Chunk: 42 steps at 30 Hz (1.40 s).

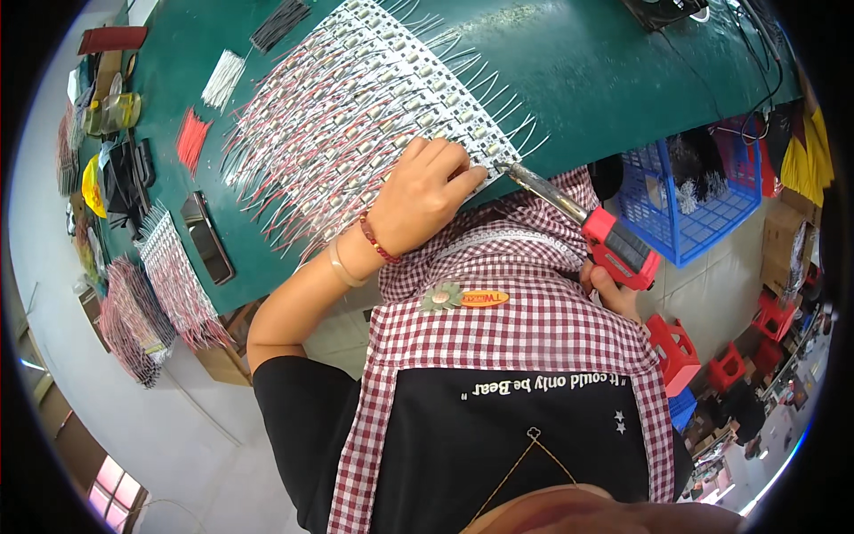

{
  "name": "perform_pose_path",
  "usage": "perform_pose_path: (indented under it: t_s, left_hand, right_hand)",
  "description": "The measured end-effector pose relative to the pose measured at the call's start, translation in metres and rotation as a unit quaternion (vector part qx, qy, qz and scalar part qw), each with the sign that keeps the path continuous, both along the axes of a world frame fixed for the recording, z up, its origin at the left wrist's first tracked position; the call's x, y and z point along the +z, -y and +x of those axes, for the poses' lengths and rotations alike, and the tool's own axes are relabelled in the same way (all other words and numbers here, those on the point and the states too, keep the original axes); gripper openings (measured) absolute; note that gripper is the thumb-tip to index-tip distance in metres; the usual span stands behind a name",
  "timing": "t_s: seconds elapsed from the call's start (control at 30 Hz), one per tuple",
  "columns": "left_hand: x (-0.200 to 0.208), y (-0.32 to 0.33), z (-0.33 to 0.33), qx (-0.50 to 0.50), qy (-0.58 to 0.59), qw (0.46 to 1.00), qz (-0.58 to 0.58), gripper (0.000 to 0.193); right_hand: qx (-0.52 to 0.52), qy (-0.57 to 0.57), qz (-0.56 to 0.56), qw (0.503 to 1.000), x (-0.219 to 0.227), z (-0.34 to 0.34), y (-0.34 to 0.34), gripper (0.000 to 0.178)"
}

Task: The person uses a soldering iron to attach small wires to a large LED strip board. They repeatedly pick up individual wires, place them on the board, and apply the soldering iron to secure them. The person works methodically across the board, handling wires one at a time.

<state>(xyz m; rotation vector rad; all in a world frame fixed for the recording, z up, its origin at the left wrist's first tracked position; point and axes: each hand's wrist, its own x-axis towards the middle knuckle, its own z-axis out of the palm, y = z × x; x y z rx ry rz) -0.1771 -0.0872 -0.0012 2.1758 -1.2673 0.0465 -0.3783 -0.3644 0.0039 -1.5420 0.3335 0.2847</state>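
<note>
**Soldering at the edge of a wired strip array**

A green counter (614,62) fills the upper part of the view. Across it lies a broad array of white strips (374,107) fitted with small components and fringed with red and white wire leads, running diagonally to the near edge. A blue plastic basket (685,200) sits off the counter's right end, and red stools (673,351) stand on the floor below it. Small bundles of cut wires (222,78) lie at the counter's far left. The left hand (425,191) rests on the array's near corner, fingers curled, pressing the strip down. The right hand (612,289) has its grip closed round a red-handled soldering iron (587,222), whose metal tip meets the strip's corner just beside the left fingertips.
</note>
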Motion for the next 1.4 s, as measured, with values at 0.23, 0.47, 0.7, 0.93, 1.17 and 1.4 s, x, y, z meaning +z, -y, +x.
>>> perform_pose_path:
  t_s: [0.23,0.47,0.7,0.93,1.17,1.4]
  left_hand:
    - [-0.003,0.002,-0.005,0.007,0.006,1.0,0.001,0.026]
    - [-0.003,0.003,-0.006,0.01,0.02,1.0,-0.008,0.025]
    - [-0.002,0.005,-0.008,0.012,0.028,0.999,-0.012,0.022]
    - [-0.003,0.004,-0.008,0.011,0.033,0.999,-0.011,0.021]
    - [-0.003,0.004,-0.009,0.01,0.038,0.999,-0.006,0.02]
    - [-0.002,0.005,-0.01,0.009,0.041,0.999,-0.007,0.021]
  right_hand:
    - [0.022,0.002,-0.104,0.994,-0.017,-0.007,0.002,0.013]
    - [0.037,0.009,-0.126,0.991,-0.012,-0.008,0.002,0.015]
    - [0.037,0.102,-0.18,0.978,-0.022,-0.011,0.0,0.017]
    - [0.021,0.021,-0.114,0.993,-0.011,-0.012,0.003,0.015]
    - [0.035,0.048,-0.131,0.99,-0.011,-0.006,0.001,0.015]
    - [0.048,0.061,-0.17,0.982,-0.022,-0.018,0.008,0.019]
